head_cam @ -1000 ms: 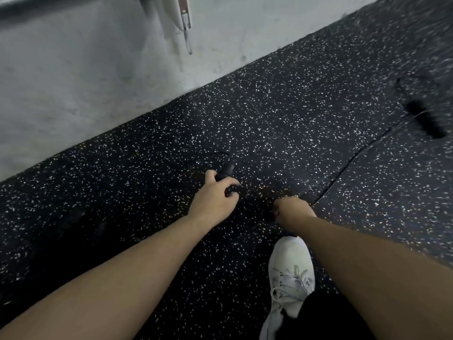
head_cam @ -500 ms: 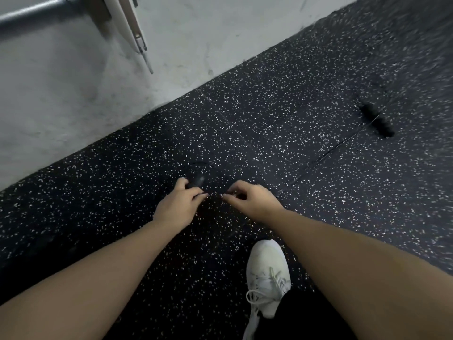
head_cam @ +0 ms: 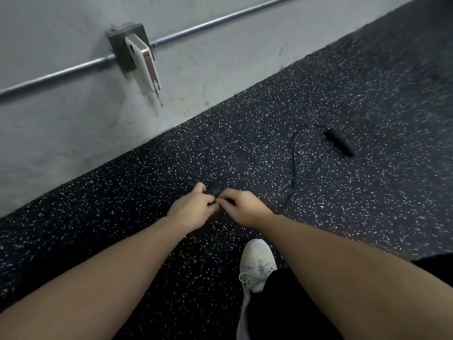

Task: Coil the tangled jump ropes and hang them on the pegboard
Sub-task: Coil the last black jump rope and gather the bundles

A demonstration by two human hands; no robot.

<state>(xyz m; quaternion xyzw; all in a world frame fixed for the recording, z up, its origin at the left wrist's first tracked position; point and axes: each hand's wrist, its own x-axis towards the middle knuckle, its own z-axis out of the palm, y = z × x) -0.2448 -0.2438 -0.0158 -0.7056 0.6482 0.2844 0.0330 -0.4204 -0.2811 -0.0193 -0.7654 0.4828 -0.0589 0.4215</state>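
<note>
A black jump rope lies on the speckled black rubber floor (head_cam: 343,204). My left hand (head_cam: 192,209) grips one black handle (head_cam: 215,188), whose tip shows just beyond my fingers. My right hand (head_cam: 242,207) meets the left one and pinches the thin black cord beside that handle. The cord (head_cam: 293,168) runs from my right hand out to the right, curves back in a loop and ends at the second black handle (head_cam: 339,144), which lies loose on the floor. No pegboard is in view.
A grey concrete wall (head_cam: 73,133) rises on the left along the floor's edge. A metal pipe (head_cam: 208,23) runs across it, with a bracket holding a white phone (head_cam: 143,62). My white shoe (head_cam: 257,263) stands just below my hands.
My hands have come together, the right now pinching the cord next to the handle held in the left. The far handle and cord have slid closer, with a loop now showing.
</note>
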